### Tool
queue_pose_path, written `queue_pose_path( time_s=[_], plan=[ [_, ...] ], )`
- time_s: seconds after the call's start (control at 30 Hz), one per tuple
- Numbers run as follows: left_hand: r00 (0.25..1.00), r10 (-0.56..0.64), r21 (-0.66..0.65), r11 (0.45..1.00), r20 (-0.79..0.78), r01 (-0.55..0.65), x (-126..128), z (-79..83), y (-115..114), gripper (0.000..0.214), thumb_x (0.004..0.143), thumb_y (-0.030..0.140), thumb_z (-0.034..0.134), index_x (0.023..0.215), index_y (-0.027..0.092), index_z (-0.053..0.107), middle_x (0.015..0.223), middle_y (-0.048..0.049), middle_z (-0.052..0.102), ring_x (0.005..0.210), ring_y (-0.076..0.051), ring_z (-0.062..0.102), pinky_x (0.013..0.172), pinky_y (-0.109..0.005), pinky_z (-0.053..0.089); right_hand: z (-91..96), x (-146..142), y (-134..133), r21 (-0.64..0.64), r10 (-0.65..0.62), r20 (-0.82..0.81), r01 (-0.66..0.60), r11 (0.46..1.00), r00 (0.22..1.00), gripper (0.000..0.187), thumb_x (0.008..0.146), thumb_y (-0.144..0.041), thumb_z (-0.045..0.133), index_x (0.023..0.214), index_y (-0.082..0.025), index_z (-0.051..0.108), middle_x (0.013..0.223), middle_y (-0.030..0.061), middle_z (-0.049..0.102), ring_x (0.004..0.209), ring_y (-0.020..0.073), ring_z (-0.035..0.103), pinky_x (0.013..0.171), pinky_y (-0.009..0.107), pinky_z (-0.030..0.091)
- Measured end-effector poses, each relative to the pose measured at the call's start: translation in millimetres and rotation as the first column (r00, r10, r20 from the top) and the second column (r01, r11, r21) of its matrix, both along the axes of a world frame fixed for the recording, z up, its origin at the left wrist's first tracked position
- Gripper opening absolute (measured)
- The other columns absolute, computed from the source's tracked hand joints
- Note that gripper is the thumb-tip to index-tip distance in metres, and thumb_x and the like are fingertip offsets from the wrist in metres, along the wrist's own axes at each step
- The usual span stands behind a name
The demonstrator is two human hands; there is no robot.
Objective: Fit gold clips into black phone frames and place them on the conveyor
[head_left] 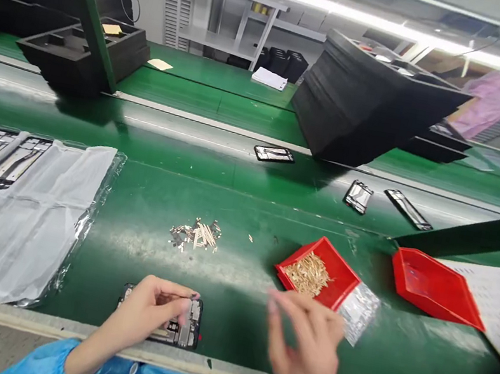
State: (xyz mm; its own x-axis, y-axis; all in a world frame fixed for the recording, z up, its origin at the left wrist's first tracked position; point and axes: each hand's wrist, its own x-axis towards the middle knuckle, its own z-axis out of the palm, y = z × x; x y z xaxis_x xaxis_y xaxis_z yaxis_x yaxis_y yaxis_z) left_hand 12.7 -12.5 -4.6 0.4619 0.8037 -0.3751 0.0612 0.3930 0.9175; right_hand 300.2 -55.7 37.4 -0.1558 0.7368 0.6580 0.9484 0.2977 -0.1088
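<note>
At the bench's front edge lies an opened phone (189, 325), its inner parts facing up. My left hand (148, 308) rests over it, partly covering it, with thumb and index finger brought close together above its upper right part. Whatever sits between those fingertips is too small to name. To the right, my right hand (306, 345) hovers just in front of a red bin (341, 279). Its thumb and index finger are pinched together, blurred by motion, and anything between them cannot be made out. Small gold-coloured pieces (309, 275) fill part of the bin.
A pile of small strips (203, 235) lies mid-bench. On the left, a white padded sheet (47, 209) holds several phone frames (17, 162). Another red bin (435, 287) stands right, beside a clear bag (360, 309). Black trays (366, 104) and more phone frames (274, 154) lie behind.
</note>
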Motion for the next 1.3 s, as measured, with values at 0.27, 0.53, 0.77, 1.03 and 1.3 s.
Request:
queue_pose_path(
  time_s=[0.27,0.53,0.77,1.03,1.3],
  plan=[
    [0.983,-0.171,0.146,0.973,-0.070,0.179,17,3.2,1,0.032,0.091,0.025,0.054,0.061,0.020,0.045,0.062,0.0064,0.024,0.062,-0.011,0.020,0.058,-0.032,0.016,-24.6,-56,-2,-0.216,0.345,0.077,-0.322,0.922,0.936,0.023,0.105,-0.013,0.062,0.124,-0.024,0.069,0.105,0.0025,0.078,0.101,0.0249,0.054,0.091,0.043,0.031],
    [0.968,-0.125,0.304,0.934,-0.218,0.189,20,8.3,-5,0.031,0.094,0.027,0.059,0.067,0.018,0.072,0.055,0.0042,0.049,0.057,-0.012,0.039,0.060,-0.029,0.030,-22.8,-27,6,-0.120,0.241,0.142,-0.225,0.967,0.960,0.020,0.101,-0.012,0.067,0.119,-0.023,0.068,0.099,0.0032,0.078,0.097,0.0241,0.060,0.088,0.044,0.034],
    [0.986,-0.058,-0.130,0.988,0.155,0.079,14,-5.0,4,0.058,0.077,0.045,0.088,0.123,0.012,0.076,0.066,-0.0030,0.079,0.052,-0.014,0.062,0.056,-0.026,0.050,-11.6,39,18,0.071,-0.206,0.137,0.198,0.978,0.969,0.026,0.106,-0.021,0.060,0.129,-0.025,0.071,0.122,0.0144,0.075,0.103,0.0310,0.061,0.090,0.049,0.040],
    [0.967,-0.078,-0.169,0.978,0.244,0.121,4,-0.7,4,0.075,0.072,0.048,0.093,0.132,0.012,0.068,0.063,0.0001,0.077,0.048,-0.012,0.060,0.054,-0.026,0.053,-40.6,-42,7,-0.203,0.424,-0.010,-0.417,0.886,0.906,0.033,0.099,-0.014,0.073,0.128,-0.030,0.070,0.106,0.0013,0.079,0.099,0.0241,0.058,0.093,0.042,0.039],
    [0.924,0.172,0.505,0.863,-0.341,0.026,-37,-9.5,-24,0.072,0.096,0.059,0.072,0.158,0.030,0.051,0.120,-0.0096,0.080,0.110,-0.031,0.066,0.103,-0.054,0.048,-36.8,-70,38,-0.606,0.287,-0.436,-0.513,0.608,0.853,0.015,0.110,-0.029,0.057,0.097,-0.026,0.066,0.085,-0.0012,0.067,0.083,0.0185,0.059,0.080,0.038,0.041]
  ],
)
